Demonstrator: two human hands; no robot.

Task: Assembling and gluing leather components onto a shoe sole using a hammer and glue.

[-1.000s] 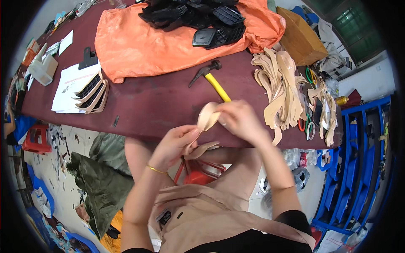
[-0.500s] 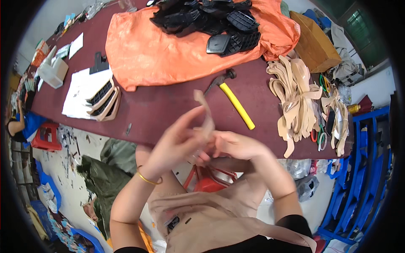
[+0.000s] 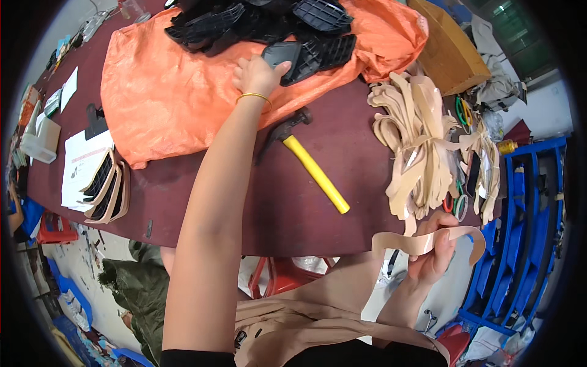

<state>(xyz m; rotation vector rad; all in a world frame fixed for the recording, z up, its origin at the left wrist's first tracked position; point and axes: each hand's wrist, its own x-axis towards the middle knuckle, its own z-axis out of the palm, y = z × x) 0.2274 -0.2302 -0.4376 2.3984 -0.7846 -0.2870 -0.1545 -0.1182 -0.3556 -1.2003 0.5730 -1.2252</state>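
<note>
My left hand point(image 3: 260, 76) reaches far over the table to a black plastic panel point(image 3: 282, 56) at the near edge of a heap of black plastic parts point(image 3: 208, 27). Its thumb lies against the panel, its fingers are spread at the panel's left side, and no firm grip shows. At the table's near right edge my right hand point(image 3: 433, 248) pinches a curved, glossy beige strip point(image 3: 400, 243) between thumb and fingers. The strip's far end curls beyond the hand.
An orange woven sack point(image 3: 165, 92) lies beneath the black parts. In the middle rests a yellow-handled hammer point(image 3: 318, 177). Beige strips point(image 3: 416, 147) are bundled at right, near a wooden box point(image 3: 455, 46). Beige-edged black panels point(image 3: 110, 189) stand on papers at left. Blue racks point(image 3: 520, 232) are at right.
My hands have parted. The left has gone forward to the black panel, the right has moved right with the beige strip. The view has shifted a little.
</note>
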